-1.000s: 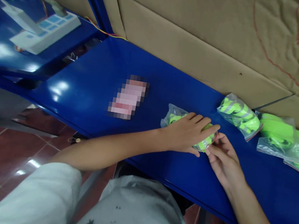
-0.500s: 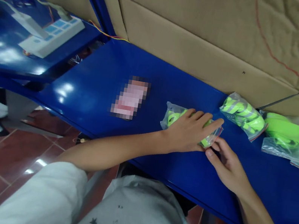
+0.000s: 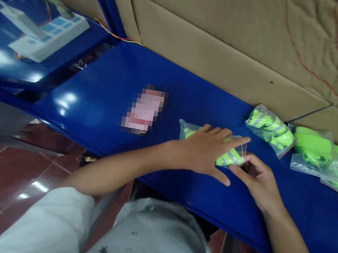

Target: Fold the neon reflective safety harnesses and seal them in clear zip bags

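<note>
A clear plastic zip bag (image 3: 231, 157) holds folded neon yellow-green fabric with grey reflective stripes and lies on the blue table. My left hand (image 3: 205, 150) rests flat across the top of this bag, fingers spread and thumb stretched toward me, hiding much of its middle. At the bag's right end, by the red-edged seal, my right hand (image 3: 256, 177) pinches the plastic between thumb and fingers. Part of that grip is hidden by the bag and my own fingers.
More bagged neon bundles lie to the right: a rolled one (image 3: 270, 128) and a wider one (image 3: 312, 148). A blurred-out phone-like object (image 3: 144, 109) lies left of my hands. Cardboard (image 3: 214, 52) walls the back; a power strip (image 3: 51, 35) sits far left.
My left hand's fingers and thumb have spread wider over the bag, uncovering more of its right part. My right hand stays at the bag's end. The view has shifted slightly.
</note>
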`<state>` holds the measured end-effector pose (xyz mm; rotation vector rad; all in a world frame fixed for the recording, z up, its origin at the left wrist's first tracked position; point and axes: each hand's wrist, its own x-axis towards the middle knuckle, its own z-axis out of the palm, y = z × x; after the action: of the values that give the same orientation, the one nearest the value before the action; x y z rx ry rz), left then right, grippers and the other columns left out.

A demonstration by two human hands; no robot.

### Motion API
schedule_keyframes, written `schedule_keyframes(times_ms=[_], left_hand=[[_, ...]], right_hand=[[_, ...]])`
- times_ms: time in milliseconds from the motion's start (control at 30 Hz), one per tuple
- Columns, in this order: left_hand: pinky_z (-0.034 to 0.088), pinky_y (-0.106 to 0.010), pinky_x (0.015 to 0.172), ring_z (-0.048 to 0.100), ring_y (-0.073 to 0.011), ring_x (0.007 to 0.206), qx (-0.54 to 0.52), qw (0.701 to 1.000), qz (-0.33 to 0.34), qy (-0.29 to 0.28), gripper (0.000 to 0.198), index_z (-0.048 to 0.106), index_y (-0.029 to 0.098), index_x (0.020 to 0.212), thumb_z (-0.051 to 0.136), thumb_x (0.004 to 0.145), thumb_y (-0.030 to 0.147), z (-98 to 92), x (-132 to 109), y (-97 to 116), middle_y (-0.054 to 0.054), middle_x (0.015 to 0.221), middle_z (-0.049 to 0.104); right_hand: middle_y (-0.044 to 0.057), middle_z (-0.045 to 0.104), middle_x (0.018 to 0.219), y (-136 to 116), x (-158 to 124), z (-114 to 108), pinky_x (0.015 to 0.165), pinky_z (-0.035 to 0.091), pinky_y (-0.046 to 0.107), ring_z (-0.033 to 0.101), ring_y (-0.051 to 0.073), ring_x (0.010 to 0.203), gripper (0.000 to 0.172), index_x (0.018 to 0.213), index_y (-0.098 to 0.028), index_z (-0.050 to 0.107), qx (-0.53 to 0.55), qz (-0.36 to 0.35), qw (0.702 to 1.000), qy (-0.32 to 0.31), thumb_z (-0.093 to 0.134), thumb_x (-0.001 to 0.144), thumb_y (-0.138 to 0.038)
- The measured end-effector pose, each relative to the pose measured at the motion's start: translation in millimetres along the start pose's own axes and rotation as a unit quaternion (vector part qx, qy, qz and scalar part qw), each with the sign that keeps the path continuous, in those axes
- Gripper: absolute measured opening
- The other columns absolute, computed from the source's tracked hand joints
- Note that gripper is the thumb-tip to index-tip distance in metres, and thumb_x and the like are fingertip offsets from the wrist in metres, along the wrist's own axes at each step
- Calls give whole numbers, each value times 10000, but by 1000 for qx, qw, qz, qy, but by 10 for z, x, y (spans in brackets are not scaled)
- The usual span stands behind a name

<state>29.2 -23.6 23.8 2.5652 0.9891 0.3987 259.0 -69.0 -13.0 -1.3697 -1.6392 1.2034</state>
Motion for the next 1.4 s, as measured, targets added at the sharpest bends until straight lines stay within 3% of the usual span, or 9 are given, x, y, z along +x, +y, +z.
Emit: schedule_keyframes(times_ms=[167, 300, 467, 633, 833, 933, 1167, 1333, 1400], left_hand=[[432, -332, 745, 666, -245, 888, -131, 976, -164, -57, 691, 616, 193, 1317, 529, 896, 734, -203, 17, -258, -86, 1050, 729], [344, -273, 593, 580, -150, 666, -253, 954, -124, -100, 547, 699, 156, 933, 481, 958, 657, -146, -19, -357, -25, 768, 668], [386, -244, 636, 579, -125, 734, -383, 918, -86, -59, 344, 740, 140, 974, 515, 997, 400, -91, -77, -330, -18, 836, 695], [439, -245, 682, 623, -140, 765, -499, 856, -129, -40, 287, 755, 122, 896, 604, 948, 360, 2, -69, -255, -44, 852, 724], [510, -251, 764, 676, -148, 815, -693, 692, -196, 54, 262, 760, 143, 969, 751, 858, 380, 141, -20, -229, -56, 932, 744], [504, -235, 720, 675, -134, 771, -723, 657, -207, 41, 210, 766, 152, 953, 786, 825, 316, 110, -7, -231, -41, 892, 743], [461, -210, 643, 624, -101, 661, -677, 694, -241, 50, 154, 719, 160, 837, 784, 822, 299, 5, -6, -231, 0, 771, 713], [495, -246, 739, 673, -145, 783, -533, 815, -204, 104, 174, 758, 143, 884, 773, 841, 311, 87, 26, -348, -42, 850, 757], [504, -260, 754, 688, -161, 810, -505, 832, -200, 111, 190, 773, 145, 919, 764, 852, 323, 104, 29, -371, -55, 874, 768]], right_hand=[[12, 756, 1038, -28, -41, -19, 882, 558, 325, 708, 201, 978, 317, 1186, -308, 680, 48, 13, 997, -62, 773, 886, -354], [27, 738, 1237, -89, -96, 55, 999, 553, 390, 700, 234, 1139, 496, 1388, -368, 593, 3, -10, 997, -81, 739, 916, -323], [38, 662, 1395, -137, -96, 52, 1118, 483, 472, 617, 295, 1297, 406, 1306, -370, 703, -131, -135, 974, -123, 723, 915, -261], [38, 733, 1275, -173, -95, -20, 1042, 558, 436, 674, 275, 1229, 432, 1372, -372, 662, -86, -133, 967, -198, 673, 954, -262], [32, 729, 1214, -225, -51, -81, 1029, 537, 361, 677, 228, 1165, 200, 1110, -314, 765, -61, -131, 989, 23, 725, 922, -255], [31, 708, 1151, -196, -14, -127, 997, 523, 332, 655, 208, 1128, 64, 853, -263, 743, -40, -93, 990, 96, 770, 890, -307], [1, 690, 808, -156, 17, -193, 618, 516, 252, 625, 127, 671, 245, 982, -247, 722, 125, 99, 987, -5, 752, 894, -473], [-12, 650, 697, -145, 34, -180, 538, 435, 221, 544, 91, 577, 238, 845, -209, 717, 40, 63, 996, 44, 812, 847, -427], [-21, 626, 673, -144, 35, -182, 533, 418, 219, 530, 90, 578, 225, 881, -216, 728, 5, 40, 997, 73, 807, 852, -425]])
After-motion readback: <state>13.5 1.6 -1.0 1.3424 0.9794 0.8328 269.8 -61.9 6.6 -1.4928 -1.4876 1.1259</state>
